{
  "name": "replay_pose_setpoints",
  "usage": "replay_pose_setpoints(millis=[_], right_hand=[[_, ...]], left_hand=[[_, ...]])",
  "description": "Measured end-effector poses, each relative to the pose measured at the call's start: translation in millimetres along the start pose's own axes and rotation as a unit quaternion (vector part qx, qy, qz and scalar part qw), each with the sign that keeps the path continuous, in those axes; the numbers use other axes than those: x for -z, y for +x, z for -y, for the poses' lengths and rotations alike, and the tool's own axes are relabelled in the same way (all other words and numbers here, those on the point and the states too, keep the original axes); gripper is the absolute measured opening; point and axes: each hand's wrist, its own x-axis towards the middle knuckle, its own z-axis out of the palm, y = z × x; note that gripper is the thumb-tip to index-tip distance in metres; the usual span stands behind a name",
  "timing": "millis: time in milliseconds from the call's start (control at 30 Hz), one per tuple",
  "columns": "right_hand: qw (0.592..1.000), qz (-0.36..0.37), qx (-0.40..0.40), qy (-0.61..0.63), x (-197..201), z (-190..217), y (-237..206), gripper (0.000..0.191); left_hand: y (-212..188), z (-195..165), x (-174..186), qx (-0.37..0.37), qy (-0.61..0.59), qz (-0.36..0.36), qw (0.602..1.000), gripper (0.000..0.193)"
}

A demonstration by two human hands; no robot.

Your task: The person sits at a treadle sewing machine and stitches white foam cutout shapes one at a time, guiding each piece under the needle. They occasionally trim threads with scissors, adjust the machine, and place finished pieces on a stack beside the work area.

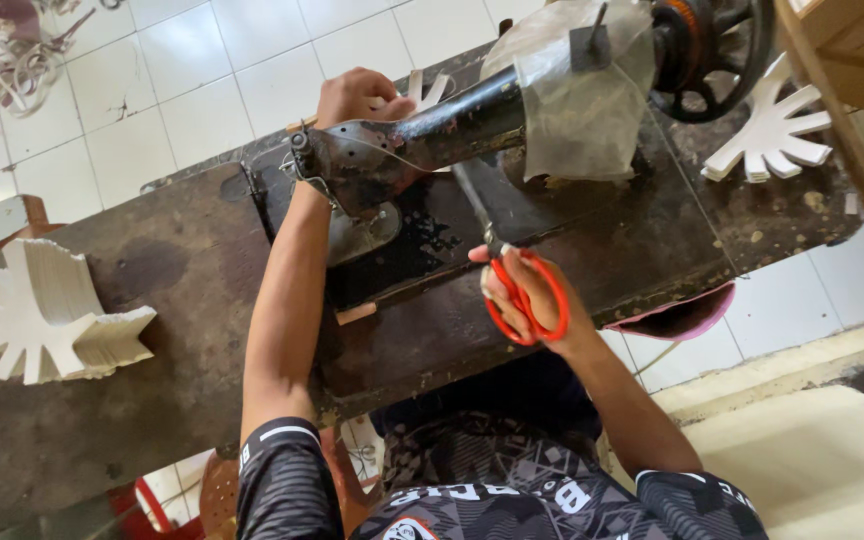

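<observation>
- Scissors (512, 285) with red handles sit in the right hand (524, 295); its fingers are curled through the loops and closed on them, and the dark blades point up toward the needle end of the sewing machine (432, 140).
- Left hand (355, 97) reaches over the far side of the machine head and is loosely closed there beside a white cut piece (427, 90); whether it pinches that piece or only steadies it I cannot tell, since the machine arm hides the fingertips.
- Blade tips lie just under the black arm, near the presser area; a good cut here seems to call for keeping the tips low and close to the seam, with the blades opened only a little.
- Tension from the far hand would help: a piece held taut lets the thread stand clear for the blades, in my judgement.
- Care is needed for the thin thread running along the machine head, which looks easy to snag with a wide snip.
- Stacks of white branch-shaped pieces rest well apart: one stack (47, 315) on the left of the dark worktable (182, 300), another stack (767, 130) at the right by the handwheel (712, 50).
- Plastic sheet (577, 90) drapes over the middle of the machine and hides part of it.
</observation>
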Motion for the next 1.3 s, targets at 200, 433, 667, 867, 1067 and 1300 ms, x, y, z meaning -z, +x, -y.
replay_pose_setpoints(millis=[200, 433, 667, 867, 1067, 1300], right_hand=[[0.901, -0.105, 0.101, -0.408, 12, 25, -24, 0.05], [0.941, -0.027, 0.028, -0.336, 8, 3, -40, 0.047], [0.984, 0.06, 0.021, -0.167, -53, -29, -33, 0.03], [0.981, 0.003, 0.008, -0.193, -97, -38, -41, 0.029], [0.975, -0.067, 0.064, -0.201, -92, -33, -55, 0.023], [0.964, -0.009, 0.044, -0.262, -55, -17, -87, 0.039]], left_hand=[[14, 23, 30, 0.041, -0.251, -0.231, 0.939, 0.053], [-124, -1, 152, 0.056, -0.297, -0.361, 0.882, 0.025], [-276, -108, 110, 0.161, -0.237, -0.215, 0.934, 0.029], [-314, -145, 40, 0.226, -0.378, -0.164, 0.883, 0.045], [-333, -150, 6, 0.25, -0.404, -0.128, 0.871, 0.042], [-348, -142, 16, 0.247, -0.445, -0.13, 0.851, 0.048]])
